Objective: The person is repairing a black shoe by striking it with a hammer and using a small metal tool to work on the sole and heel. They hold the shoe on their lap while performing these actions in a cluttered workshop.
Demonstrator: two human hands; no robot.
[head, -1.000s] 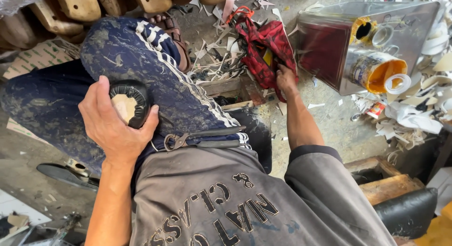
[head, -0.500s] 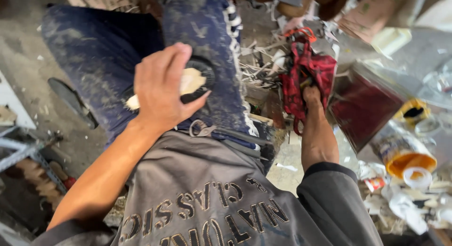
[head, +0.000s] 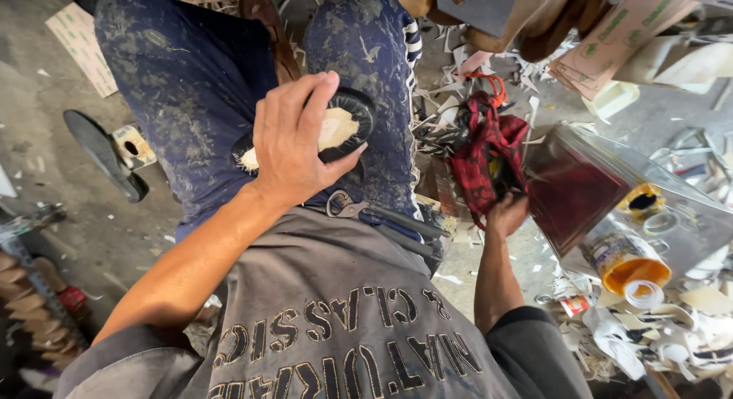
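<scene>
My left hand [head: 294,143] rests on my lap and grips a shoe sole [head: 336,128], black at the rim and pale cream inside, lying across my blue stained trousers [head: 191,93]. My right hand [head: 505,214] reaches down to the floor at my right side and takes hold of a red checked cloth [head: 489,151] bunched among paper scraps. The fingers of that hand are partly hidden by the cloth. A pair of pliers [head: 366,210] lies on my lap just below the sole.
A dented metal tin [head: 611,193] with a dark red face stands right of the cloth, and an orange-rimmed can [head: 630,261] beside it. White paper offcuts [head: 657,330] litter the floor at right. A black sandal [head: 103,151] lies at left. Cardboard pieces [head: 603,40] hang at top.
The view has swung left and tilted. My left hand stays on the sole. My right hand has slid lower along the red cloth, nearer the tin.
</scene>
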